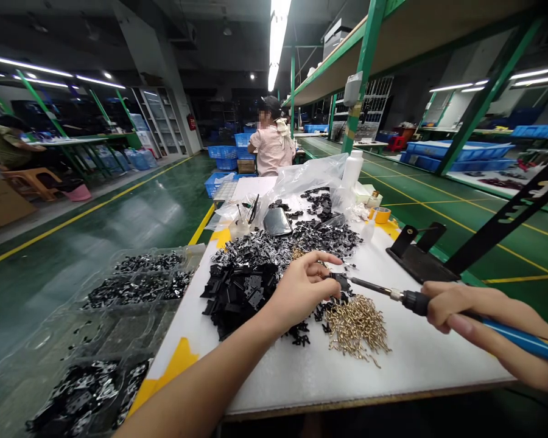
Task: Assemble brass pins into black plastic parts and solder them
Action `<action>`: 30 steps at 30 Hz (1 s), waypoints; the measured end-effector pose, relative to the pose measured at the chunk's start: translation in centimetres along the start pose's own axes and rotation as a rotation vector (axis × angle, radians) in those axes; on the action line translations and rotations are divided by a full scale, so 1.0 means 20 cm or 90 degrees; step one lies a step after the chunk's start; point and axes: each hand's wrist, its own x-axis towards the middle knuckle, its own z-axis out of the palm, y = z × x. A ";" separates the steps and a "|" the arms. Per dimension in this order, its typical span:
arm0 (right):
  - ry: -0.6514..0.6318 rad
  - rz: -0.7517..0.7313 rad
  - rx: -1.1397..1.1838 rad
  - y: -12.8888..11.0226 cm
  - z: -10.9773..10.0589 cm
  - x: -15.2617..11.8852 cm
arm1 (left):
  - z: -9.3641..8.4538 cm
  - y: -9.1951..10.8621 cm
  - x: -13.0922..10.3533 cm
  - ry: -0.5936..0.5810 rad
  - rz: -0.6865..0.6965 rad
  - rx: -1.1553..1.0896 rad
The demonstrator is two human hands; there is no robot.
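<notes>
My left hand (296, 288) is closed, its thumb and fingers pinching a small black plastic part (340, 280) above the white worktop. In my right hand (479, 313) is a blue-handled soldering iron (379, 288) with a black grip and a long dark barrel. Its tip points left and meets or nearly meets the black part; contact cannot be made out. Just below lies a pile of small bent brass pins (358, 325). Flat black plastic parts (242, 295) are heaped left of my left hand, with small shiny metal and black pieces (256, 249) behind.
A black slotted metal bracket (479, 234) stands at the right. A phone (277, 221), a tape roll (380, 215), a white bottle (352, 167) and plastic bags (310, 176) lie farther back. Clear compartment trays (119, 328) of parts sit left; a person (274, 146) sits ahead.
</notes>
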 end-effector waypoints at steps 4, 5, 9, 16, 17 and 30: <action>-0.010 -0.002 -0.002 0.01 -0.01 0.00 | 0.00 -0.01 0.00 -0.005 0.000 -0.022; -0.018 0.002 -0.005 0.01 -0.01 0.00 | 0.00 -0.01 0.00 -0.005 -0.002 -0.025; -0.027 0.029 -0.002 0.03 -0.02 -0.01 | 0.01 -0.01 0.00 -0.003 -0.006 -0.037; -0.018 0.027 0.009 0.04 -0.01 -0.02 | 0.02 -0.01 0.00 0.011 -0.015 -0.045; -0.014 0.037 0.010 0.04 -0.01 -0.02 | 0.02 -0.01 0.00 0.012 -0.014 -0.045; 0.031 0.096 0.020 -0.03 -0.02 -0.02 | 0.01 0.00 0.00 0.031 -0.029 -0.020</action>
